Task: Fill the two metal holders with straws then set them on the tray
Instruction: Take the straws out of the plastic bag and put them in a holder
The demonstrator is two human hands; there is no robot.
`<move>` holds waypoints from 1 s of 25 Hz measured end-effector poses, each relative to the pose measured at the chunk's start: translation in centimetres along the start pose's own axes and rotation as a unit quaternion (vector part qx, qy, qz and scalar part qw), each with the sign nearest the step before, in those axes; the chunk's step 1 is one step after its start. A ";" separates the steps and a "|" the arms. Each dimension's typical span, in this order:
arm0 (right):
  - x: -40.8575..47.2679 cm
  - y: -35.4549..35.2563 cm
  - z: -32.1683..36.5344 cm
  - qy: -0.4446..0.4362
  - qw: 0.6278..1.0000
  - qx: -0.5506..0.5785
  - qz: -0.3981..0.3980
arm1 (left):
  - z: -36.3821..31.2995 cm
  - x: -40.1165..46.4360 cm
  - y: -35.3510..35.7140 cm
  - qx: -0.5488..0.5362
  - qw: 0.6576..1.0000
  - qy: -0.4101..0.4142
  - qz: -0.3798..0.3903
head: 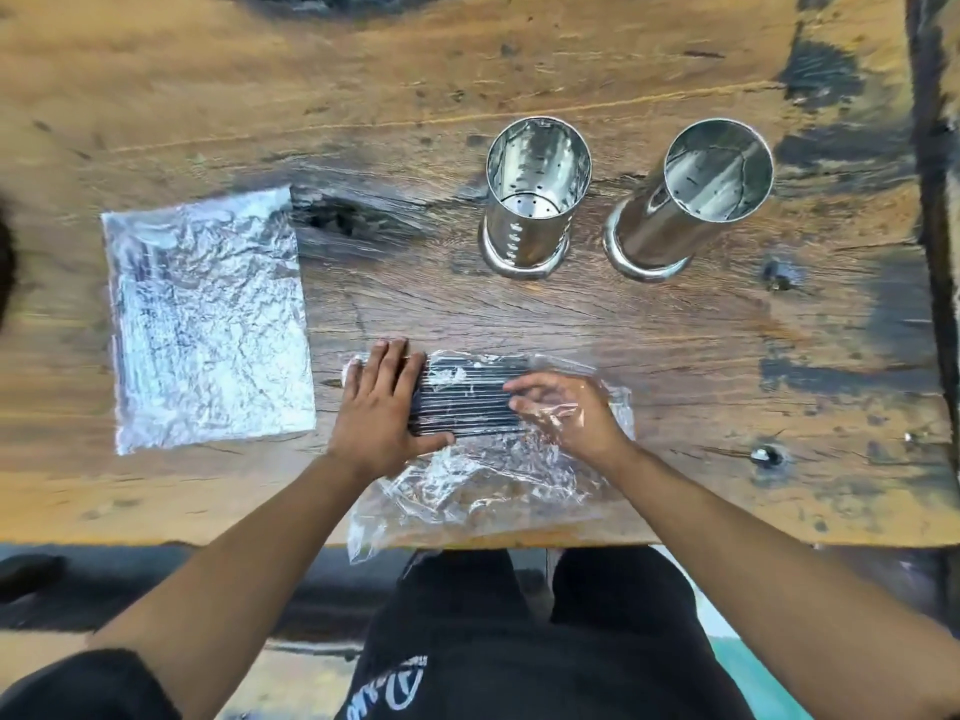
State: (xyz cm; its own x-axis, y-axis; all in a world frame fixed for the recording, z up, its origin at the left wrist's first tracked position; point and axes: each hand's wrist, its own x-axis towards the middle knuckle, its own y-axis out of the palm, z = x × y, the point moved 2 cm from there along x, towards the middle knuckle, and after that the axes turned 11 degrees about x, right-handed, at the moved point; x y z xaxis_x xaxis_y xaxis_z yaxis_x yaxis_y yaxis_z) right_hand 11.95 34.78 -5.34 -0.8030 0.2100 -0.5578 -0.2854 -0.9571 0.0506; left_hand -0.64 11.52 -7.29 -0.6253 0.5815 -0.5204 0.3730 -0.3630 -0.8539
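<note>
Two shiny metal holders stand upright and empty on the wooden table: the left holder point(530, 200) and the right holder point(685, 200). A foil-covered tray point(208, 319) lies flat at the left. A bundle of black straws point(467, 397) lies inside a clear plastic bag point(467, 491) near the table's front edge. My left hand point(382, 407) rests flat with straight fingers on the left end of the straws. My right hand point(566, 407) sits inside the bag's plastic at the right end of the straws, fingers loosely bent toward them.
The wooden table point(467, 96) is worn, with dark patches and metal bolts point(766, 454) at the right. The bag hangs slightly over the front edge. My dark-clothed legs show below the edge.
</note>
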 end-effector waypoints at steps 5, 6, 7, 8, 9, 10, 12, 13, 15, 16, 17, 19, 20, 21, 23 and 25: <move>0.6 -0.2 -1.5 -0.250 0.903 -0.346 -0.053 | -0.2 -0.1 -0.4 0.017 1.000 0.009 0.010; 0.8 -0.1 -1.4 -0.253 0.886 -0.387 -0.027 | -0.1 -0.2 -0.4 0.019 1.000 0.008 0.010; 0.9 0.1 -1.3 -0.253 0.865 -0.432 0.014 | -0.1 -0.3 -0.3 0.024 1.000 0.004 0.009; 0.9 0.3 -1.1 -0.256 0.837 -0.481 0.057 | -0.1 -0.4 -0.2 0.030 1.000 0.000 0.008; 0.8 0.7 -0.6 -0.255 0.803 -0.532 0.089 | -0.1 -0.5 -0.1 0.037 0.999 -0.004 0.009; 1.0 1.1 -0.3 -0.240 0.779 -0.571 0.103 | -0.2 -0.5 0.0 0.042 0.999 -0.006 0.012; 1.6 1.8 -0.1 -0.174 0.755 -0.624 0.105 | -0.3 -0.3 0.1 0.048 0.999 -0.005 0.022; 2.0 1.9 -0.7 -0.154 0.751 -0.637 0.084 | -0.4 -0.2 0.1 0.050 0.998 -0.004 0.023; 1.0 2.5 1.3 -0.061 0.765 -0.634 0.091 | -0.3 0.0 0.0 0.050 0.999 -0.003 0.019; 0.4 2.4 2.6 -0.038 0.778 -0.620 0.093 | -0.3 0.1 0.0 0.044 0.999 -0.005 0.018; 0.0 2.4 3.2 -0.019 0.773 -0.623 0.120 | -0.2 0.2 0.0 0.038 0.999 -0.006 0.017; -0.3 3.1 4.9 0.016 0.811 -0.567 0.142 | 0.0 0.3 -0.1 0.036 0.999 -0.007 0.017; 0.2 2.8 3.9 -0.013 0.800 -0.592 0.101 | 0.0 0.4 -0.2 0.038 0.999 -0.006 0.019; 0.4 3.2 3.0 -0.013 0.777 -0.621 0.098 | 0.0 0.4 -0.2 0.040 0.999 -0.004 0.020; 1.3 3.5 0.9 -0.054 0.762 -0.640 0.080 | 0.1 0.5 -0.2 0.043 0.999 -0.004 0.019; 1.3 3.6 1.3 -0.055 0.777 -0.619 0.098 | 0.1 0.6 -0.1 0.044 0.999 -0.008 0.019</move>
State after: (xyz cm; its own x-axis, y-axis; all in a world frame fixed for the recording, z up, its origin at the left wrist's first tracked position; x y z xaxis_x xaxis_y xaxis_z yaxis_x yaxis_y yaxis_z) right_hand 9.16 31.87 -4.82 -0.8267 -0.0144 -0.5624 0.5163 -0.4168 -0.7482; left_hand -1.07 11.85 -7.51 -0.6236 0.5547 -0.5508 0.3344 -0.4476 -0.8294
